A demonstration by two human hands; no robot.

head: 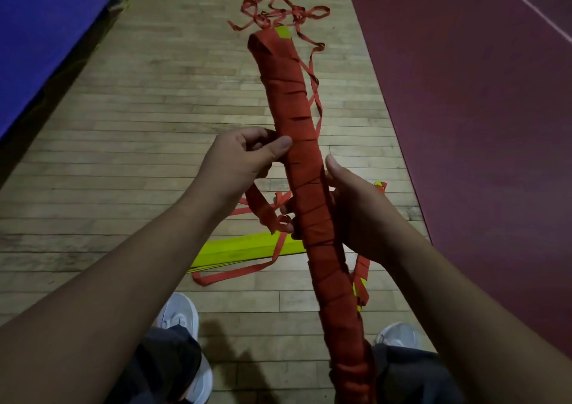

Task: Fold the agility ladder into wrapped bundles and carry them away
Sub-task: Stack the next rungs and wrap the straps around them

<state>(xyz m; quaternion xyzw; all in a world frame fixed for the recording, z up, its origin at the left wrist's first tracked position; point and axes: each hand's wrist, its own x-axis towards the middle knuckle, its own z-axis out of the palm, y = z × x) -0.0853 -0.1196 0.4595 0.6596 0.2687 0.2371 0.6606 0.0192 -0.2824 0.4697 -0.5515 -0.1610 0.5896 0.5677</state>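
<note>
Ladder bundle [298,115] ran bottom-to-top at centre frame; your left fingers [278,145] pinched its strap [261,207], right fingers [335,168] gripped mid-length.

No readable text, labels, brands or numbers appear on anything in this view.

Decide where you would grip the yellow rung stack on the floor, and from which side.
Grip the stack at its bare left half, from above, pinching across its narrow width: it lies flat, and red strap crosses its right part.
</note>
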